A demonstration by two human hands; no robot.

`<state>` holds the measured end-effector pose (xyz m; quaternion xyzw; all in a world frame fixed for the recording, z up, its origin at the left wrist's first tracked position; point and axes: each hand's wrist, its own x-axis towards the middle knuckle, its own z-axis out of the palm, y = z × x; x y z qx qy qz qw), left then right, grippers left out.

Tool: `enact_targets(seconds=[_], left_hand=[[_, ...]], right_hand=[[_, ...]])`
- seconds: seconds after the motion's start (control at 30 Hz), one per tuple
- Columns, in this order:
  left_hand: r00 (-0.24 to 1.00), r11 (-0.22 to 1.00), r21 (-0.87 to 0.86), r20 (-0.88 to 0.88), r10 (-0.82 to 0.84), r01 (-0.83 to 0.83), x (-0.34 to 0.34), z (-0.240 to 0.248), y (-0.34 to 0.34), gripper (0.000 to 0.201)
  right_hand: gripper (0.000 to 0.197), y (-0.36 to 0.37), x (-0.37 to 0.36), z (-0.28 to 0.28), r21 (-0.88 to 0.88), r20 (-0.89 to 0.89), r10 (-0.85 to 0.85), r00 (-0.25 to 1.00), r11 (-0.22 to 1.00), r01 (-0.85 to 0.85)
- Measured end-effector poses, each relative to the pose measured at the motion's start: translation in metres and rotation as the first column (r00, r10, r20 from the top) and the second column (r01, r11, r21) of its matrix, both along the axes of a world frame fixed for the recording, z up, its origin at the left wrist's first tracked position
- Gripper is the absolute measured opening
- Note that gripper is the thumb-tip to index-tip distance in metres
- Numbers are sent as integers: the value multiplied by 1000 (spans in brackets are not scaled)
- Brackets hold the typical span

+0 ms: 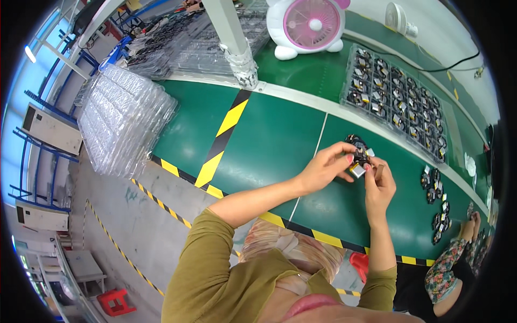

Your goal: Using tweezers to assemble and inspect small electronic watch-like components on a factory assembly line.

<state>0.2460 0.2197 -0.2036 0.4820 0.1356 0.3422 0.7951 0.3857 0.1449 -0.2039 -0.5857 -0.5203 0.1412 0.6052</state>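
Over the green bench top, both my hands are closed around a small black electronic assembly (360, 156) with a flat silver battery pack (357, 170) on its near side. My left hand (329, 167) pinches the black part from the left with thumb and forefinger. From the right, my right hand (379, 185) has its thumb by the battery pack and its forefinger at the black part; the fingers partly cover the assembly. Just beyond my fingertips lies another black assembly (353, 139), partly hidden by the held one.
A clear tray (396, 99) of similar assemblies stands at the back right, and loose assemblies (434, 185) lie near a co-worker's arm (467, 229). Stacked clear trays (126, 118) sit at the left bench edge. A white post (229, 40) and a pink-and-white fan (309, 24) stand behind.
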Motion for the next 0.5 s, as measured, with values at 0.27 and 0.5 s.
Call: enact_targets(seconds=[0.27, 0.5], left_hand=[[993, 992, 105, -87, 83, -73, -7, 6, 3, 31], [908, 945, 273, -324, 265, -179, 0, -8, 3, 20]], right_hand=[[21, 11, -8, 1, -162, -210, 45, 977, 984, -80], [25, 2, -5, -2, -172, -194, 166, 967, 965, -200]])
